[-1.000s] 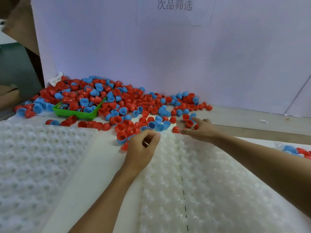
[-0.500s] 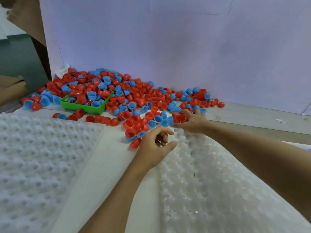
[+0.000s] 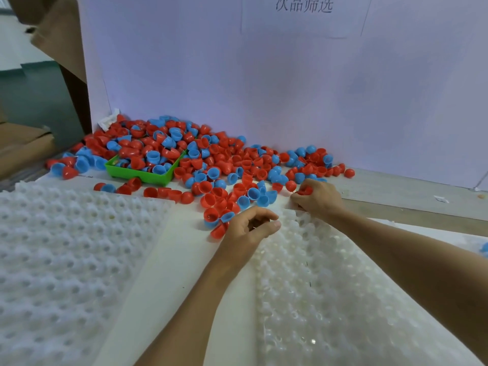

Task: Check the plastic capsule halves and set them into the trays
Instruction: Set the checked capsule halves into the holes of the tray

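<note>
Both hands have shifted a little since the earlier frames: the right hand [image 3: 315, 198], which 1 second ago lay flat with fingers pointing into the loose halves, now has its fingers curled round a red capsule half [image 3: 306, 191] at the far edge of the right tray [image 3: 330, 299], and the left hand [image 3: 252, 228] has settled at that tray's far left corner. Its fingers are curled in with the thumb stretched across the front — whether something small sits inside that curl I cannot tell. From the hands outward, the loose capsule halves [image 3: 237, 178] lie directly beyond both, a red and blue spread reaching to the back wall [image 3: 290, 88]; the nearest few touch the left hand's knuckles, so the supply is closer to the left hand, while the right already holds 1. The empty pockets of the right tray lie on the near side of both hands, toward the person — so the coming move is probably a short pull back and down into a far-row pocket. A 2nd white tray [image 3: 66, 260] lies at the left, well apart, and a green bin [image 3: 142, 175] sits in the pile's left part with halves inside it.
</note>
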